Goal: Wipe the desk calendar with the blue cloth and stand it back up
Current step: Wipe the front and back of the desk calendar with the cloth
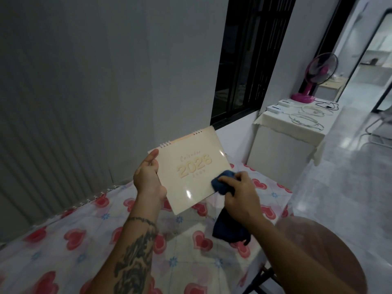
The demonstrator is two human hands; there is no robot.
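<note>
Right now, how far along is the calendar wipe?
Done: the cream spiral-bound 2026 desk calendar is lifted off the heart-print tablecloth, gripped at its edge by the left hand. In hand: the right hand presses the dark blue cloth on the cover's lower right corner; how much is already wiped cannot be told. Left: finish wiping, then stand it back up.

head view, downward (close in)

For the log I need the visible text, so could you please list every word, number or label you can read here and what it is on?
"Calendar": script line on the desk calendar cover, held in the left hand.
"2026": large numerals under it, soft but legible.
Small line beneath the numerals: too blurred to read.
Dark labels on the white boxes by the pink fan: too small to read.
</note>
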